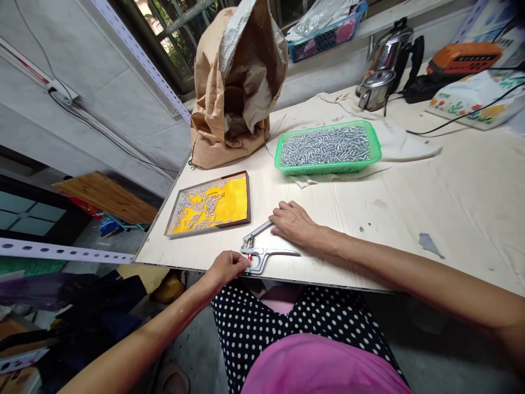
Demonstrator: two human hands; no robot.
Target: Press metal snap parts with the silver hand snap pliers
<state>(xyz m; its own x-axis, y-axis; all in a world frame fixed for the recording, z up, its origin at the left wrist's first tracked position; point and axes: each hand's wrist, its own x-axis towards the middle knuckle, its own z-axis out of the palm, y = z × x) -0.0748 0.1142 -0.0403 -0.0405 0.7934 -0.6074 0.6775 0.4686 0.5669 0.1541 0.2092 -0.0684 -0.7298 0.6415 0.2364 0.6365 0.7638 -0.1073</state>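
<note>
Silver snap-fastener pliers (pixel 262 254) lie on the table near its front edge, with a spring and a small red part at the jaws. My right hand (pixel 293 223) curls over the end of the raised upper handle; the lower handle stays free below it. At the jaws, my left hand (pixel 229 266) has thumb and fingers pinched together; whatever is between them is too small to make out. Just beyond, a shallow tray (pixel 249 200) with a yellow lining holds many small silver metal pieces. A green plastic basket (pixel 328 168) farther back is full of similar pieces.
A large open brown paper sack (pixel 211 126) stands at the back left of the table (pixel 410 219). Metal pots (pixel 376 87), an orange box (pixel 463 59) and a flowered packet (pixel 471 101) occupy the back right, where a black cable runs. A blue basket (pixel 328 41) sits on the sill.
</note>
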